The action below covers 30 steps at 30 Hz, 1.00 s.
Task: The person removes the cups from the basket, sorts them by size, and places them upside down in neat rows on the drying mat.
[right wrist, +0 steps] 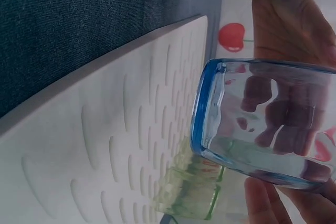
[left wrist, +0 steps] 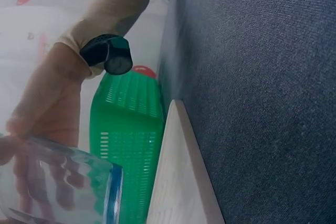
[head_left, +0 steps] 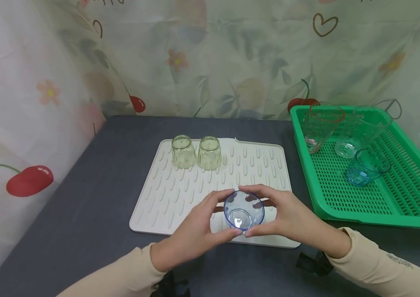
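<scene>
Over the near part of a white ribbed mat (head_left: 180, 206), both hands hold a clear, blue-tinted drinking glass (head_left: 244, 209). My left hand (head_left: 199, 227) grips its left side, thumb at the near edge and fingers around the far side. Matching it, my right hand (head_left: 288, 214) grips the right side; the two thumbs nearly meet. In the right wrist view, the glass (right wrist: 273, 119) has its thick blue end towards the mat, apart from it. Two pale green glasses, one on the left (head_left: 183, 152) and one on the right (head_left: 209, 153), stand upside down on the mat's far left.
At the right sits a green perforated basket (head_left: 317, 212). In it are a tall red-rimmed glass (head_left: 323, 128), a clear glass jug (head_left: 362, 128) and a blue tumbler (head_left: 366, 168). A dark tabletop (head_left: 83, 198) lies under everything, with a printed curtain (head_left: 217, 62) behind.
</scene>
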Each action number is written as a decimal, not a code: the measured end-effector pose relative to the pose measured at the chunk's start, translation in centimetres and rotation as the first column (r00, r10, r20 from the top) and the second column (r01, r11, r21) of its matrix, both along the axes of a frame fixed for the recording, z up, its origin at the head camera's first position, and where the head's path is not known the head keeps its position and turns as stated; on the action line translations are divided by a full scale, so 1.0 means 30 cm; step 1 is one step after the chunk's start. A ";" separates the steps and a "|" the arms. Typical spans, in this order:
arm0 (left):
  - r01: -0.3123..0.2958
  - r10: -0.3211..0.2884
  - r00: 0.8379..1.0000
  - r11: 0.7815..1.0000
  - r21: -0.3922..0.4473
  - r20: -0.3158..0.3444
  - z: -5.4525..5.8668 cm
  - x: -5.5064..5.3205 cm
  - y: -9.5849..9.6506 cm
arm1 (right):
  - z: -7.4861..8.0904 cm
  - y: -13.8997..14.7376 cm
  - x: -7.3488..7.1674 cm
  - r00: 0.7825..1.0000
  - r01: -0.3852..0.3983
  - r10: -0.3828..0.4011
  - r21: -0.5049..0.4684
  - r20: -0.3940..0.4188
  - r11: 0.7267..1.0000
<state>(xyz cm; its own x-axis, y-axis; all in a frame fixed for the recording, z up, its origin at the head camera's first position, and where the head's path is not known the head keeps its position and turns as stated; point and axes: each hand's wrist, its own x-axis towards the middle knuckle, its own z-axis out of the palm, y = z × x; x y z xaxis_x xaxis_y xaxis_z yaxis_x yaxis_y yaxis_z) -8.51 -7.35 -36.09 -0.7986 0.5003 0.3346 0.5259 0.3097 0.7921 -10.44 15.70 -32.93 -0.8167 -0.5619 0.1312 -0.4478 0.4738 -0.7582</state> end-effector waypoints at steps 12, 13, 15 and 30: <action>0.008 0.000 0.991 0.998 0.059 -0.130 0.004 -0.013 -0.011 | -0.008 0.001 0.012 0.997 -0.025 0.019 -0.088 -0.073 0.996; 0.009 0.000 0.990 0.998 0.062 -0.144 0.005 -0.013 -0.013 | -0.008 0.001 0.014 0.997 -0.023 0.016 -0.090 -0.078 0.996; 0.014 -0.002 0.985 0.997 0.071 -0.170 0.007 -0.014 -0.015 | -0.008 0.001 0.017 0.995 -0.020 0.010 -0.099 -0.095 0.995; 0.039 0.003 0.960 0.989 0.146 -0.279 0.025 -0.022 -0.018 | -0.008 -0.005 0.025 0.983 -0.032 -0.007 -0.208 -0.185 0.978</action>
